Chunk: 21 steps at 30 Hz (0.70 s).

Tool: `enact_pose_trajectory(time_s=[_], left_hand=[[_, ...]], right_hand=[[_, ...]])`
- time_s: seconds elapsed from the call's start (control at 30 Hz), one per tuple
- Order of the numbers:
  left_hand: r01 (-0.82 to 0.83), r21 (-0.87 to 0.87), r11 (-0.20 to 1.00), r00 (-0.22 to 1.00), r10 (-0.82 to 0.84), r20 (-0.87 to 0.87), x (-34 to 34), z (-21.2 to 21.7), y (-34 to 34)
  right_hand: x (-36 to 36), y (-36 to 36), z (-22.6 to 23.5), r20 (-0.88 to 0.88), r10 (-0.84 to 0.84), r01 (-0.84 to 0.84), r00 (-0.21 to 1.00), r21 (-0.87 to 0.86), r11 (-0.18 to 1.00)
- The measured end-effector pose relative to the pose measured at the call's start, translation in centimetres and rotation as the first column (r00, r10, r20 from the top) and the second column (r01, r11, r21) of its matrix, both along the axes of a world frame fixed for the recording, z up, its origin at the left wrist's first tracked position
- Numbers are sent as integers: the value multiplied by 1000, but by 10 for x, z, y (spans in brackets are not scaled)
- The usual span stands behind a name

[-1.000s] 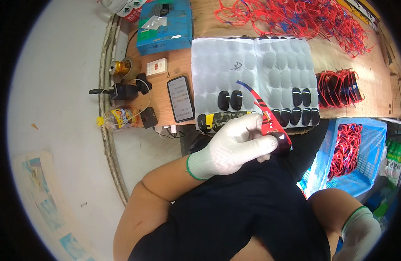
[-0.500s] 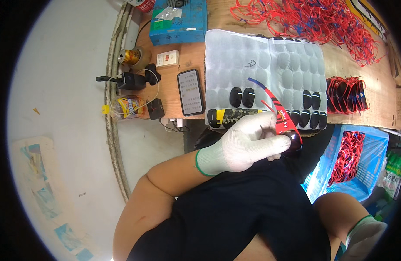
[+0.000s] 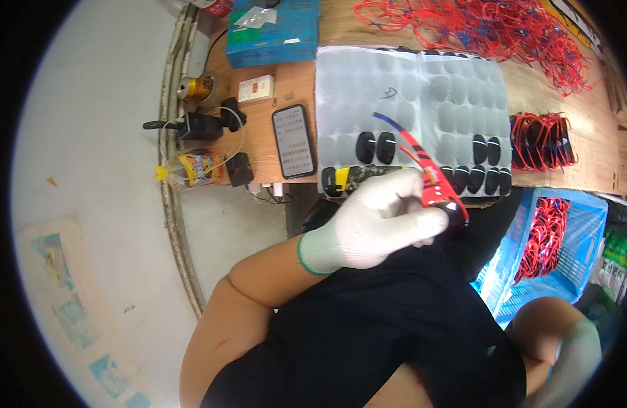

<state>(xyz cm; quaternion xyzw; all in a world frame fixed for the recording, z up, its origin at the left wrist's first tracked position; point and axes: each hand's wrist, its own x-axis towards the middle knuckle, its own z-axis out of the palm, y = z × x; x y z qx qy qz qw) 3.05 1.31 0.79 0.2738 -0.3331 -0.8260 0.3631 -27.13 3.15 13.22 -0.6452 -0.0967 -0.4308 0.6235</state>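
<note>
A white glove with a green cuff covers my left hand [image 3: 378, 221]. Its thumb and fingers pinch a pair of red sunglasses [image 3: 432, 180] with a dark lens; one temple runs up and left to a blue tip. Behind the glasses lies a sheet of white paper [image 3: 368, 81] over rows of oval lenses that show through. Several dark lenses [image 3: 386, 148] sit uncovered along its lower part. Low at the right edge, my right hand [image 3: 577, 364], gloved too, is blurred beside my body, its fingers hidden.
Red frames heap [image 3: 490, 30] at the back right, with a row of stacked sunglasses [image 3: 543, 143] nearer. Below it, a blue crate [image 3: 580, 255] holds more red frames. Leftward are a phone [image 3: 293, 141], a blue box [image 3: 276, 44], a cigarette pack [image 3: 256, 88], a bottle [image 3: 199, 167] and a charger [image 3: 199, 127].
My left hand has shifted slightly left with the sunglasses still pinched in it. My right hand has moved a little lower at the right edge. The whole view has shifted slightly.
</note>
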Motion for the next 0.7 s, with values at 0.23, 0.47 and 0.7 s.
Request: enact_pose_trajectory(time_s=[0.23,0.47,0.7], left_hand=[[-193,-26,981,978,194,74,15,-9,-3],[-203,-89,975,973,211,94,9,-8,-5],[-213,-43,976,968,217,130,4,-4,0]], right_hand=[[47,7,-131,165,-286,-8,944,878,479],[57,5,-162,339,-319,-166,885,870,464],[61,6,-164,-5,-390,218,921,835,505]])
